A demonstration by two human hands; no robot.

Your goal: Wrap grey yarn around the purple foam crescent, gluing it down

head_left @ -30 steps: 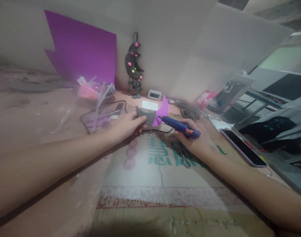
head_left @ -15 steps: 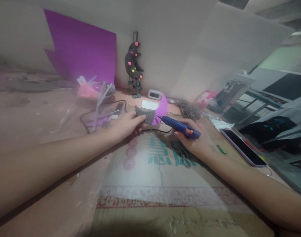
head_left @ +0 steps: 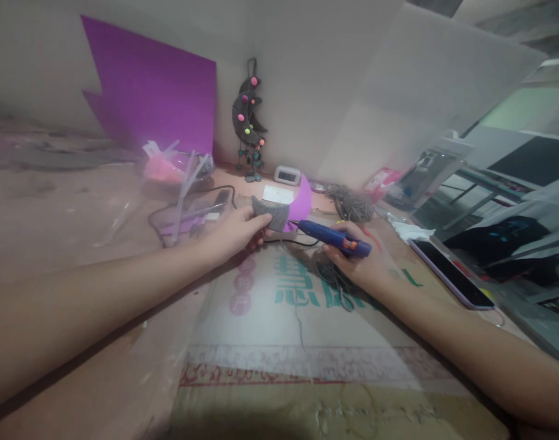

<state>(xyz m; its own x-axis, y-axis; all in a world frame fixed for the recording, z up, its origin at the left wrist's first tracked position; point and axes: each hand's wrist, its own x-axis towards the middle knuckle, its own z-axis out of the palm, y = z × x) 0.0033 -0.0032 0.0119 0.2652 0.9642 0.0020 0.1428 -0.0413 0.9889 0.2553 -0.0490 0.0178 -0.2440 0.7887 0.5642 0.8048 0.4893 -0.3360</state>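
Observation:
Between thumb and fingers, my left hand point(head_left: 247, 229) pinches a crescent moon cutout, purple point(head_left: 301, 200) at its far, bare end and wrapped in grey yarn point(head_left: 271, 215) at the near end. My right hand point(head_left: 353, 250) is closed around a blue glue gun point(head_left: 332, 236) with an orange label. The gun's nozzle points left, at the border where the yarn wrapping meets the purple; whether it touches cannot be told. Loose grey yarn point(head_left: 337, 275) lies under my right hand on the printed cardboard.
A finished-looking grey moon hanging with coloured pompoms point(head_left: 249, 116) leans at the wall, beside purple sheets point(head_left: 155, 85). A small white clock point(head_left: 287, 175), a yarn bundle point(head_left: 355, 201) and a phone point(head_left: 451, 274) lie around. Clear glue sticks point(head_left: 185, 189) and a black cable are at left.
The glue gun has shifted slightly left and down, its nozzle now closer to the edge of the yarn wrapping. My left hand and the moon stay almost still.

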